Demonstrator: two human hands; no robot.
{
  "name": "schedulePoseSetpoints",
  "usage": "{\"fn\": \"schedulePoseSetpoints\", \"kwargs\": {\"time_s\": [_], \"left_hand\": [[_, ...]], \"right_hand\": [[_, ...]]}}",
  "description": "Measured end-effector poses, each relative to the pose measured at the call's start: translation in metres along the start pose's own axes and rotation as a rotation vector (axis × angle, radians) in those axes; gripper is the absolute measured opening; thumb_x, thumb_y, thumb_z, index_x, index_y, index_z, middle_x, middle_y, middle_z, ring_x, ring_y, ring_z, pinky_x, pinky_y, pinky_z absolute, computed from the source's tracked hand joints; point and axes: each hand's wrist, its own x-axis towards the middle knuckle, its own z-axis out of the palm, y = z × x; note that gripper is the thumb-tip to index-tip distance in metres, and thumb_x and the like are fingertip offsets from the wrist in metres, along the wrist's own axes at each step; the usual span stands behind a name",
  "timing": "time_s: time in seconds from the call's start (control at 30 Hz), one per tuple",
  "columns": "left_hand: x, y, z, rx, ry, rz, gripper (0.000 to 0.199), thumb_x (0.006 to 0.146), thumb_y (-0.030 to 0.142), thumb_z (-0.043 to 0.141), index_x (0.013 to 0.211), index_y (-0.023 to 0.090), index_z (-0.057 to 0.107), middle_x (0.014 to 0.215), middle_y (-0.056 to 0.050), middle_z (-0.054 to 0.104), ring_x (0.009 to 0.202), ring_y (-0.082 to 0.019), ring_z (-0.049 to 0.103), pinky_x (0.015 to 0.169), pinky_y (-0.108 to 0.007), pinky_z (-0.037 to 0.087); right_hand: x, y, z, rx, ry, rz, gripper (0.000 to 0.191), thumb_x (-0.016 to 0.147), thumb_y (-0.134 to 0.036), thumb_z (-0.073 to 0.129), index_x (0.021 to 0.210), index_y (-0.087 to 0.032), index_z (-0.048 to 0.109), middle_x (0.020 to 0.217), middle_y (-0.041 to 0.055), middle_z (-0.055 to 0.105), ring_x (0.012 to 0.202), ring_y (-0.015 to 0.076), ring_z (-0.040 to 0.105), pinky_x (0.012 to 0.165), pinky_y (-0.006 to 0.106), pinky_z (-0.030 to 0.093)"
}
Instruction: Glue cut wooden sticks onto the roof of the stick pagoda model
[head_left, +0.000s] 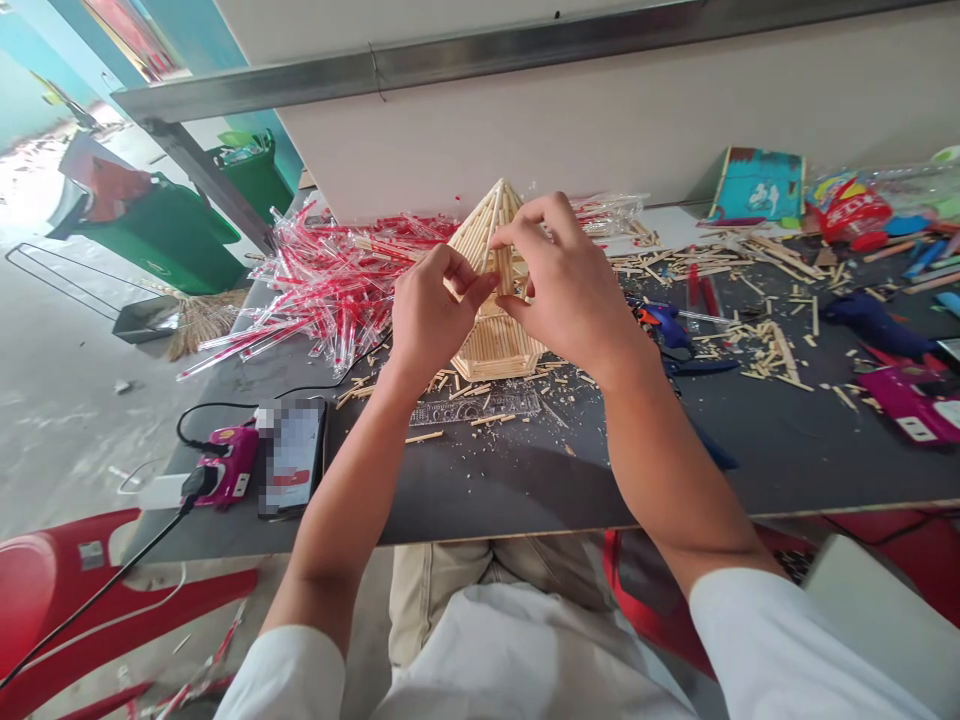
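Note:
A small house-like model of thin wooden sticks [496,348], with a pointed roof and a many-sided base, stands upright on the dark table. My left hand [435,303] is at its left front, thumb and forefinger pinched together near the roof's lower edge; anything between them is too small to make out. At the right side, my right hand [566,280] has its fingers curved and apart, the fingertips touching the roof and the thumb by the opening below it. Part of the model's right side is hidden behind this hand.
Red and clear plastic wrappers [322,280] are heaped at the left, near a phone [295,458] and a purple power socket [229,465]. Blue-handled pliers [667,325], stick scraps [772,350] and a glue gun [877,322] lie right. A clear ruler [450,411] lies in front.

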Motion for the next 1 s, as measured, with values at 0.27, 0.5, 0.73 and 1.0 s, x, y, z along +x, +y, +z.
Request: {"fn": "schedulePoseSetpoints", "kwargs": {"time_s": [0.27,0.5,0.73,1.0], "left_hand": [[0.001,0.001,-0.002,0.021,-0.011,-0.009,0.022,0.085,0.032,0.077,0.079,0.023,0.058,0.076,0.002,0.071,0.062,-0.012,0.058,0.064,-0.033,0.045],[0.002,0.003,-0.005,0.014,-0.052,-0.004,0.020,0.085,0.030,0.076,0.080,0.023,0.059,0.079,0.001,0.070,0.066,-0.014,0.061,0.067,-0.034,0.049],[0.008,0.005,-0.049,-0.056,-0.238,0.008,0.018,0.093,0.037,0.072,0.089,0.021,0.065,0.078,0.001,0.068,0.060,-0.009,0.056,0.056,-0.028,0.043],[0.010,0.004,-0.099,0.192,-0.165,0.055,0.013,0.093,0.033,0.072,0.092,0.020,0.073,0.083,-0.002,0.073,0.064,-0.012,0.058,0.061,-0.033,0.046]], "right_hand": [[0.001,0.001,0.002,0.005,0.012,0.007,0.036,0.096,-0.019,0.056,0.133,-0.021,0.054,0.139,0.0135,0.050,0.091,0.0228,0.067,0.080,0.042,0.057],[0.000,-0.001,0.002,-0.001,-0.018,0.016,0.039,0.094,-0.014,0.058,0.132,-0.019,0.053,0.143,0.0150,0.046,0.093,0.0218,0.066,0.081,0.040,0.055],[-0.010,-0.006,-0.025,0.072,-0.091,-0.084,0.041,0.086,-0.012,0.065,0.123,-0.023,0.053,0.132,0.0088,0.059,0.083,0.0192,0.063,0.080,0.036,0.052],[-0.024,-0.033,0.003,0.107,-0.838,-0.331,0.036,0.085,-0.005,0.059,0.117,-0.020,0.059,0.093,0.0070,0.071,0.071,0.0186,0.063,0.057,0.030,0.036]]}}
